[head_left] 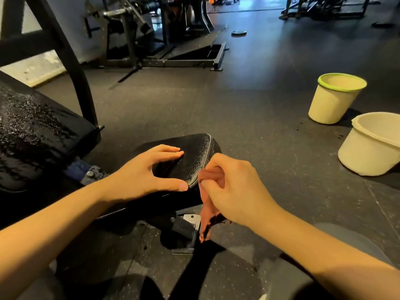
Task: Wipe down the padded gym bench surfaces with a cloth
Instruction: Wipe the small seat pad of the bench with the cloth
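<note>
Our L hand [147, 176] spread flat on pad [194, 154]; R hand [233, 191] pinching cloth [207, 204] at edge. Risk: weak pinch, cloth slips, we leave streaks.

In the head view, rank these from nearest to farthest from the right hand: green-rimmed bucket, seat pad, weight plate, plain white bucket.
From the right hand, which grips the cloth:
1. seat pad, right beside it, to its left.
2. plain white bucket, on the floor to the right.
3. green-rimmed bucket, farther back on the right.
4. weight plate, far ahead on the floor.
</note>
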Available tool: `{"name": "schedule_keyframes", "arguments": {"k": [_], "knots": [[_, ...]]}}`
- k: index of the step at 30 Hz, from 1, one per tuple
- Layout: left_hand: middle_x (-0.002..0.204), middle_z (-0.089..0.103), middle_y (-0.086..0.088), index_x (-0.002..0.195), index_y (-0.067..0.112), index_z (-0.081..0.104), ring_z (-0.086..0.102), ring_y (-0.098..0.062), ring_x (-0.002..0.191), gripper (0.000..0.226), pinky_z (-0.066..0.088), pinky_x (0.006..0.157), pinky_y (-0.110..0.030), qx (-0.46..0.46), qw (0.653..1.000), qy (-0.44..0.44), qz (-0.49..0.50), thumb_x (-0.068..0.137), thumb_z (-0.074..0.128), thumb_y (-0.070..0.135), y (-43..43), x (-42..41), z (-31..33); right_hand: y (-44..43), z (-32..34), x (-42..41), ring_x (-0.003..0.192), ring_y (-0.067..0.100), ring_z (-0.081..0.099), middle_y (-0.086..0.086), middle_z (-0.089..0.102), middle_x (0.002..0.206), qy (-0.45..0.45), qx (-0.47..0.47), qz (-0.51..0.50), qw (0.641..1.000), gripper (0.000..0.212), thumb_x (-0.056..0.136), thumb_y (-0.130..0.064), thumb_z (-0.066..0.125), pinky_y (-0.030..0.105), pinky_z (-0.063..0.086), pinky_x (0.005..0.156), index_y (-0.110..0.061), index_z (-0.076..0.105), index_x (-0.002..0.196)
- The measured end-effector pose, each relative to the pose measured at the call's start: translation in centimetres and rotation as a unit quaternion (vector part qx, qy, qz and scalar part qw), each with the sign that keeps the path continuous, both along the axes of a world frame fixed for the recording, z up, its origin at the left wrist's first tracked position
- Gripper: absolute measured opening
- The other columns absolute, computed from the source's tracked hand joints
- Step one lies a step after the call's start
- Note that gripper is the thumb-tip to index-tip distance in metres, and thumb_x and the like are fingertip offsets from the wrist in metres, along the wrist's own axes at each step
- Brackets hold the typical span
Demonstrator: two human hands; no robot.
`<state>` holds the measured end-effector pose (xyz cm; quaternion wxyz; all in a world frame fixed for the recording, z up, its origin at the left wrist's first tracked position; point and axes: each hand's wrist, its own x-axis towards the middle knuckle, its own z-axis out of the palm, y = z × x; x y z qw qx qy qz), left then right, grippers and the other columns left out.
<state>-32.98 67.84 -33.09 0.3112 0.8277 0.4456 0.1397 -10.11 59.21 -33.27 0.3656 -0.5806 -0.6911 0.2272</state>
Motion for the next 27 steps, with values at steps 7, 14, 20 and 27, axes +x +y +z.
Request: {"name": "schedule_keyframes", "arguments": {"k": [7,14,20,27], "knots": [[0.146,0.045,0.034,0.145,0.037,0.054,0.043,0.01,0.135,0.099,0.034,0.121,-0.037,0.002,1.0,-0.006,0.003,0.06,0.077,0.081,-0.3,0.1,0.1,5.8,0.0,2.8,0.098,0.032,0.066,0.002,0.074,0.095,-0.061,-0.075,-0.124,0.988,0.01,0.088,-0.016,0.056,0.041,0.054,0.081,-0.019,0.065,0.091],[0.145,0.041,0.037,0.144,0.043,0.052,0.042,0.012,0.134,0.097,0.037,0.113,-0.03,-0.008,1.0,-0.003,-0.005,0.059,0.075,0.084,0.0,-0.2,-0.2,0.5,-0.7,2.0,0.086,0.0,0.063,-0.013,0.072,0.089,-0.091,0.002,-0.002,0.996,0.012,0.086,-0.014,0.06,0.032,0.052,0.079,-0.026,0.057,0.083],[0.147,0.04,0.037,0.145,0.045,0.051,0.041,0.009,0.136,0.096,0.038,0.118,-0.039,-0.009,1.0,0.014,-0.012,0.06,0.075,0.084,0.2,-0.2,0.2,6.8,-0.3,3.3,0.092,0.021,0.065,-0.022,0.051,0.068,-0.098,-0.011,-0.076,0.992,0.012,0.09,-0.012,0.056,0.03,0.039,0.07,-0.021,0.063,0.09],[0.147,0.041,0.035,0.144,0.044,0.053,0.042,0.006,0.137,0.095,0.038,0.118,-0.042,-0.01,1.0,0.002,-0.008,0.061,0.075,0.084,0.1,-0.1,0.1,4.9,0.5,2.4,0.09,0.009,0.063,-0.02,0.06,0.083,-0.123,0.059,-0.006,0.991,0.017,0.088,-0.011,0.06,0.03,0.047,0.078,-0.028,0.062,0.089]]}}
